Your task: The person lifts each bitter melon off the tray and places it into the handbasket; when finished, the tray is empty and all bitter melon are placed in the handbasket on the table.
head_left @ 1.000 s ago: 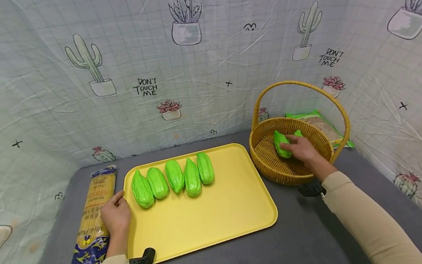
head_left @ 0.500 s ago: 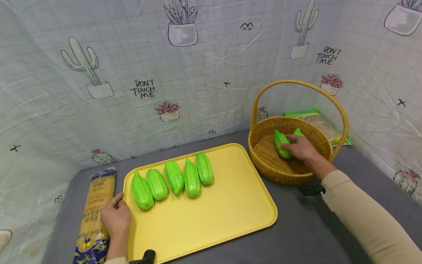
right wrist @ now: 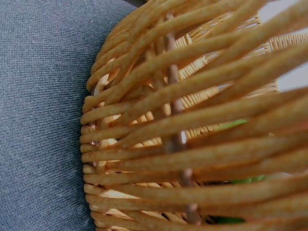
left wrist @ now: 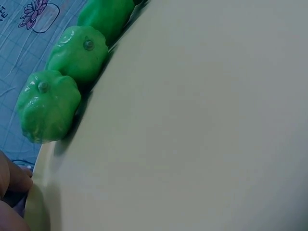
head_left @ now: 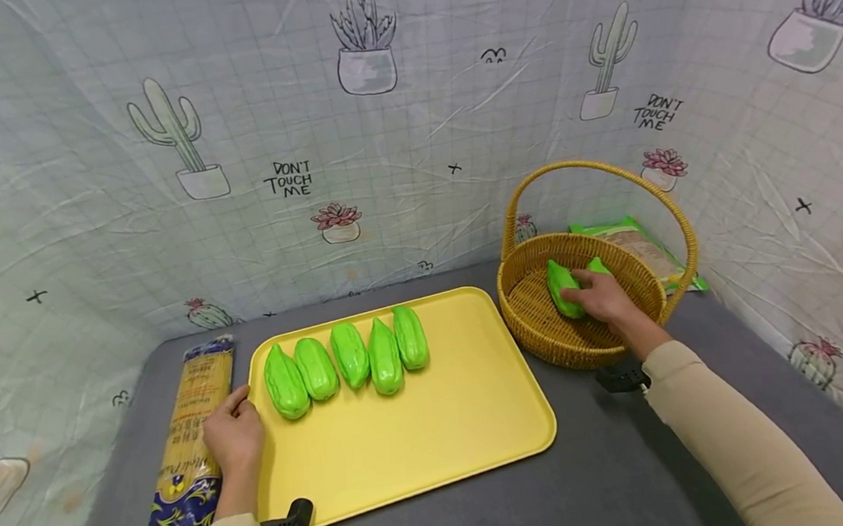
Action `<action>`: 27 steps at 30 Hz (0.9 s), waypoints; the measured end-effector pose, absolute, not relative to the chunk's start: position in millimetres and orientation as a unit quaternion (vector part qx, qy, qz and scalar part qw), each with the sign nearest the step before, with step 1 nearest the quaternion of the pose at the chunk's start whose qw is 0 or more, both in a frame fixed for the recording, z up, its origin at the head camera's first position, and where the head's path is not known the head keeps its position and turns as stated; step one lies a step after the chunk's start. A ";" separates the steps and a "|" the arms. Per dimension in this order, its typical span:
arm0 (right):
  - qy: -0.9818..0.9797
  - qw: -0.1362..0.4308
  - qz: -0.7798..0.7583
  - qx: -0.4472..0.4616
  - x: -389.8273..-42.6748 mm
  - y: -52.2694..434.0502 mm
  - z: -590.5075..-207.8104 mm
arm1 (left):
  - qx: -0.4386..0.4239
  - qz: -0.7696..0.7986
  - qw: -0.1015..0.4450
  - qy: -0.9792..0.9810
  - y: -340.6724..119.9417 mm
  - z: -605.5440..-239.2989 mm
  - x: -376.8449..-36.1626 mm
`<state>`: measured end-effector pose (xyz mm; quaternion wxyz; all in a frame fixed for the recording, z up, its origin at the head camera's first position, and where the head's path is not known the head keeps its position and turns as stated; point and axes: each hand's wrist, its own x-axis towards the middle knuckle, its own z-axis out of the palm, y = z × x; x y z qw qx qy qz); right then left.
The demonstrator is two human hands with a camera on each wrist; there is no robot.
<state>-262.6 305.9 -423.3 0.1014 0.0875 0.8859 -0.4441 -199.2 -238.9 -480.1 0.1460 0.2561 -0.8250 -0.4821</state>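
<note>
Right hand [head_left: 601, 296] clasps a glossy, bright-green, ridged gourd [head_left: 559, 274] inside a round, golden-brown wicker basket [head_left: 543, 346]

In the head view its visible digits bend over the gourd's right side, so it appears to be holding it; the other fingertips are hidden. The right wrist view shows mostly woven wall, with only scraps of green through the gaps, and cannot confirm the grip. A second green gourd [head_left: 598, 265] lies just to the right, partly behind the hand.

Such a shiny, tapering shape could slip, so a full grip round its thick middle should serve better than a pinch at the tip. Fingers wedged between the two gourds need care: keep the second one from being dragged along. Any lift should go straight up first, clear of the rim, and stay in front of the arched wicker handle [head_left: 584, 163].

Meanwhile the left hand [head_left: 235, 436] touches the left rim of a flat yellow rectangular tray [head_left: 443, 428], fingers bent; I cannot tell whether they pinch it. Light contact there is enough to steady it. Five more green gourds [head_left: 350, 353] lie side by side along the tray's far left part, leaving bare surface to their right. Beyond that hand lies a long blue-and-clear packet of yellow pasta [head_left: 189, 425].
</note>
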 end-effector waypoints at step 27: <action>0.910 0.065 -0.409 0.035 -237.6 300.9 -397.4 | 0.255 -0.483 0.149 -0.824 -239.5 -478.8 -199.8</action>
